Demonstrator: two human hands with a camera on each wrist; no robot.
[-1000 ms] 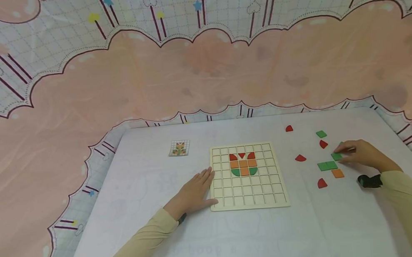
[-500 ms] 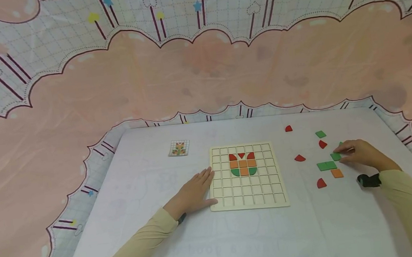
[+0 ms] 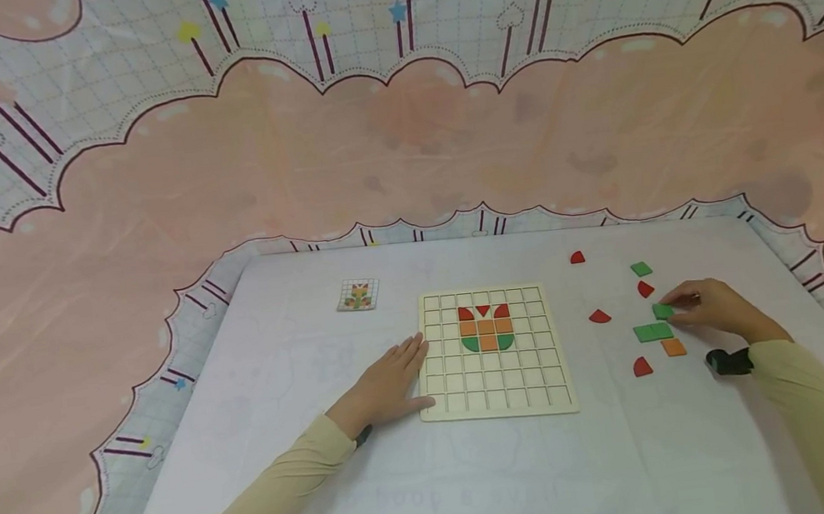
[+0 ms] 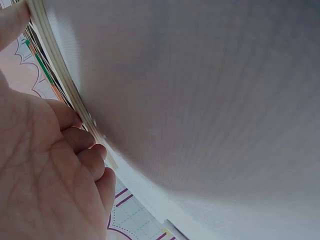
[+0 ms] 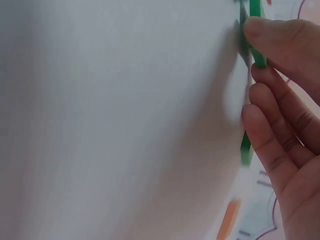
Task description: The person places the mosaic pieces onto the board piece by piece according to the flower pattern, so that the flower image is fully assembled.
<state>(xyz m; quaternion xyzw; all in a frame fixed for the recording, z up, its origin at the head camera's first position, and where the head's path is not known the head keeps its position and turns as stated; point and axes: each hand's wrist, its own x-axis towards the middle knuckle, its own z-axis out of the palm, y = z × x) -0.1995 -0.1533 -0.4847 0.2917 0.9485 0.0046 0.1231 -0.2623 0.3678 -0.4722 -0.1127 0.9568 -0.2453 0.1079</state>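
Observation:
A pale wooden grid board (image 3: 498, 400) lies on the table. In its upper cells sits a pattern of red, orange and green tiles (image 3: 486, 328). My left hand (image 3: 383, 387) rests against the board's left edge, fingers extended and thumb apart; the left wrist view shows the fingertips touching the board's rim (image 4: 75, 95). Over on the right, my right hand (image 3: 723, 312) pinches a green tile (image 3: 662, 311) between thumb and fingers. From the right wrist, that green tile (image 5: 258, 52) appears raised slightly off the table.
Loose red tiles (image 3: 600, 317), green tiles (image 3: 653, 333) and an orange tile (image 3: 674, 347) lie scattered right of the board. A small picture card (image 3: 358, 295) with a gridded flower-like pattern lies behind and left of it. Patterned cloth (image 3: 446, 153) hangs behind the white table (image 3: 495, 474).
My right hand has shifted a little to the left, carrying the green tile with it, nearer the pair of green tiles. The left hand stays at the board's edge.

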